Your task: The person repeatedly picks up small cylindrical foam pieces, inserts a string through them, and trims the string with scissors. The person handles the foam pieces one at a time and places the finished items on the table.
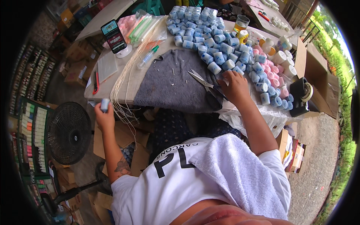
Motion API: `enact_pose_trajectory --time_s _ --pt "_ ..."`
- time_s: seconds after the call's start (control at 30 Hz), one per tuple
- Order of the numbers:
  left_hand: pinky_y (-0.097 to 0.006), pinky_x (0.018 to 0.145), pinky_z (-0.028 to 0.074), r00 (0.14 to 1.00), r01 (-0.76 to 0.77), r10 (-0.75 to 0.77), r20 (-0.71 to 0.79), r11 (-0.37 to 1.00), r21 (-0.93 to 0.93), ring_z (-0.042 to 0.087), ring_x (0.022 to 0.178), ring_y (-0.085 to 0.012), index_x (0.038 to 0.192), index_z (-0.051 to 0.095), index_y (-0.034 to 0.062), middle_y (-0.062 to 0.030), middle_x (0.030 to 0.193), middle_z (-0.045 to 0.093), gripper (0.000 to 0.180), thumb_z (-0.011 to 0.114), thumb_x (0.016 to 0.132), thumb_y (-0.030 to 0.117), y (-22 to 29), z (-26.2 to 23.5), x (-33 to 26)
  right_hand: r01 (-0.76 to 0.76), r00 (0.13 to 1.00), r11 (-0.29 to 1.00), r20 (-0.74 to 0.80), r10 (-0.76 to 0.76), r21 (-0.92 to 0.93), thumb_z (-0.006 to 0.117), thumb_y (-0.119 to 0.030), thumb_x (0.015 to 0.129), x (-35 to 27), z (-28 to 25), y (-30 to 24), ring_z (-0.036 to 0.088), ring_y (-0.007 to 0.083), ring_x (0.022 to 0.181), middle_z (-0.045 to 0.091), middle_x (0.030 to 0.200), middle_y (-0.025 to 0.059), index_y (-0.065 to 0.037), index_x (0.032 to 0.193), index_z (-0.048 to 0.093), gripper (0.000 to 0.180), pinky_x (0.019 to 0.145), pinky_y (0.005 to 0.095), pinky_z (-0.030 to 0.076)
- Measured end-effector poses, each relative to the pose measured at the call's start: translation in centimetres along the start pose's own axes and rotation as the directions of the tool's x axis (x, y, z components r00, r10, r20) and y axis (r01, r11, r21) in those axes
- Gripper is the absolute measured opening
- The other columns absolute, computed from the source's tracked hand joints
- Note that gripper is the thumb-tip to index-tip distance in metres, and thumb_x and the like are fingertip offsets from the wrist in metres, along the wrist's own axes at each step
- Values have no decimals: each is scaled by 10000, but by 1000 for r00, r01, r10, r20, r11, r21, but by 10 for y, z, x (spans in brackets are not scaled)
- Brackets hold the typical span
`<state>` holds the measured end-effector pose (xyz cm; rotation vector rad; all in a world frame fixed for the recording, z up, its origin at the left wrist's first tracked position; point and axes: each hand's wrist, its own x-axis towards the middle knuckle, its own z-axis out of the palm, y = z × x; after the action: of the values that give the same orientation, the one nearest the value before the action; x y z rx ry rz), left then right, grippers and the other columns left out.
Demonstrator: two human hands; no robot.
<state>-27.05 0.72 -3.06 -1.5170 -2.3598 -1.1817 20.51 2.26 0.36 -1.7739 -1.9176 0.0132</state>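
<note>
Past the table's left front edge, my left hand (105, 117) is closed around a small blue-and-white cylinder (105, 104). My right hand (235, 87) rests at the near edge of a big pile of similar cylinders (219, 39). Its fingers are curled together over a pale bit that I cannot make out. Beside that hand, scissors (201, 79) with dark handles lie spread on a dark grey cloth (168, 80). Small white scraps dot the cloth. A bundle of long, thin cream cords (125, 77) runs down the table and hangs over its front edge.
A phone (113, 36) on a white stand, a red cutter (96, 83) and a green-capped bottle (148, 57) stand or lie to the left. Pink cylinders (273, 73), a tape dispenser (301, 95) and a glass (241, 23) are rightward. A black fan (70, 133) stands at lower left.
</note>
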Motion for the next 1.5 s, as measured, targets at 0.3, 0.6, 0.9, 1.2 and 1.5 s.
enact_pose_trajectory --time_s 0.3,0.6,0.9,1.2,1.5 --pt "-444 995 416 872 463 -468 -144 690 556 454 1240 -348 1338 457 75 -158 1321 488 637 643 841 427 -99 -72 -30 125 991 934 92 -100 -336 673 -330 796 89 37 -30 409 264 1172 533 1164 95 -48 1052 626 384 944 500 283" --pt "-347 915 383 616 -550 718 -324 98 -829 467 1143 -289 1211 548 184 1 1141 485 398 583 850 18 147 -172 -20 230 963 960 181 -201 -160 678 -293 790 70 42 -28 365 270 1284 540 1240 48 -156 1164 586 409 1013 577 204" --pt "-292 810 331 259 -315 919 -297 -210 -926 458 933 -51 1153 616 452 188 1012 538 472 757 770 216 184 -192 -49 145 983 957 143 -112 -253 668 -257 776 78 58 -20 443 262 1226 592 1179 71 -119 1212 543 474 1047 610 167" --pt "-326 897 430 536 125 796 281 254 -959 519 1093 -218 1310 483 39 -137 1208 515 578 705 778 78 189 -52 -34 233 970 827 -59 -237 512 732 -67 744 42 13 -44 582 209 1022 613 1127 72 -111 1335 425 668 947 362 407" --pt "-411 967 439 542 -311 803 247 466 -828 535 1156 -345 1344 446 73 -184 1267 522 645 716 758 62 215 89 -78 357 932 676 -199 -303 645 756 -21 721 -8 -6 -71 586 236 1064 592 1172 100 -95 1415 297 836 920 341 464"
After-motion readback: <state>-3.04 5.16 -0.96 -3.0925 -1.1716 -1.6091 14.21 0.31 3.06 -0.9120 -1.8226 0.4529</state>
